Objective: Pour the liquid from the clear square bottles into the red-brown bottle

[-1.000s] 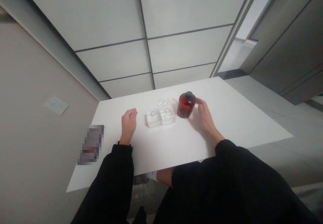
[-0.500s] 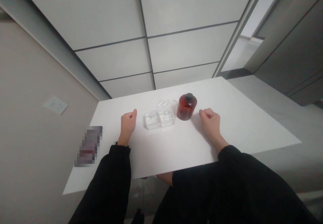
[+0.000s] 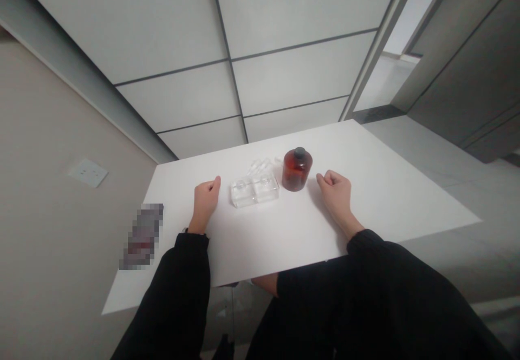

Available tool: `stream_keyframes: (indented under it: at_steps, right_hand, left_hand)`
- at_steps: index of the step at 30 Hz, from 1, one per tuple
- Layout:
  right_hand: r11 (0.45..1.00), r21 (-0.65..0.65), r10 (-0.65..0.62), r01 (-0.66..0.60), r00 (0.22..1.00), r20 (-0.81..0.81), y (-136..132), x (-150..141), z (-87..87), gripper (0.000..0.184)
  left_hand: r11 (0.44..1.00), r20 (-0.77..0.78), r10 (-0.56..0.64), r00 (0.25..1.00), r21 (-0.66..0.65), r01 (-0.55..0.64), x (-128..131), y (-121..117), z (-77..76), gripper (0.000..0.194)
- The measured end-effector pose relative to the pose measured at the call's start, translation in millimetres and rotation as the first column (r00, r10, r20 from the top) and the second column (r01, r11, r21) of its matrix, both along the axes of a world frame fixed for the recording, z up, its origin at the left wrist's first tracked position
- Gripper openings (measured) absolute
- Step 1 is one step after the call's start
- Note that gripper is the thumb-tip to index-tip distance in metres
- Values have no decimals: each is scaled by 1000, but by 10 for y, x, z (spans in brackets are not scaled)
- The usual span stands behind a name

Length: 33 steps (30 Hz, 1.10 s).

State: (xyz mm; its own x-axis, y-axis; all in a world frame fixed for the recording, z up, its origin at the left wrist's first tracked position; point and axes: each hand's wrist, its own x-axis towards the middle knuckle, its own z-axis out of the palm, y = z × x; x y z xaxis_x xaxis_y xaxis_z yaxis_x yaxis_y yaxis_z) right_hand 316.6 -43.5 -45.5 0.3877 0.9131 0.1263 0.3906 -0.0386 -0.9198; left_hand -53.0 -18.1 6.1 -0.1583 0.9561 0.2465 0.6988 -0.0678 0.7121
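Note:
A round amber bottle [image 3: 297, 169] with a dark cap stands upright on the white table [image 3: 385, 187]. Left of it sit two clear square bottles [image 3: 254, 190] side by side, with clear pump parts [image 3: 262, 165] lying behind them. My right hand [image 3: 336, 196] rests on the table just right of the amber bottle, fingers curled into a loose fist, apart from the bottle. My left hand [image 3: 205, 199] rests left of the clear bottles, also curled in a fist with nothing visible in it. Both arms wear black sleeves.
A blurred dark object [image 3: 142, 236] lies at the table's left edge. A beige wall with a white socket plate [image 3: 88, 172] runs along the left. Frosted glass panels stand behind the table. Grey floor and dark cabinets lie to the right.
My right hand has drawn back from the amber bottle and closed into a fist on the table. The left hand stayed put. The view shifted slightly.

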Motion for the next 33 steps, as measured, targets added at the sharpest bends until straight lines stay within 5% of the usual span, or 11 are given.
stream_keyframes:
  at_steps: [8, 14, 19, 22, 24, 25, 29, 31, 33]
  right_hand:
    - [983, 142, 123, -120, 992, -13, -17, -96, 140, 45]
    - [943, 144, 309, -299, 950, -50, 33, -332, 185, 103]
    - [942, 148, 316, -302, 945, -83, 54, -314, 272, 83]
    - [920, 168, 375, -355, 921, -106, -70, -253, 411, 77]
    - [868, 171, 488, -466, 865, -119, -218, -247, 519, 78]
    - [832, 171, 549, -528, 827, -122, -302, -257, 571, 75]
    - [661, 173, 751, -731, 641, -158, -587, -356, 717, 77]
    - [584, 177, 810, -792, 554, -190, -668, -415, 747, 77]
    - [534, 186, 842, -824, 498, -209, -715, -473, 753, 73]
  left_hand:
    - [1000, -8, -14, 1000, 21, 14, 2, 4, -1, 51]
    - [998, 7, -11, 1000, 62, 10, 5, 2, 22, 52]
    - [984, 66, 13, 998, 175, -25, 6, -25, 93, 45]
    - [966, 122, -9, 992, 257, -23, 133, -153, 263, 36]
    - [959, 135, -102, 986, 275, 61, 318, -313, 441, 37]
    - [944, 144, -239, 960, 266, 195, 435, -407, 541, 37]
    - [740, 155, -671, 725, 197, 643, 890, -714, 921, 44]
    - [683, 211, -726, 654, 117, 721, 1005, -776, 1036, 38]
    - [700, 321, -689, 650, 62, 711, 1035, -796, 1078, 29]
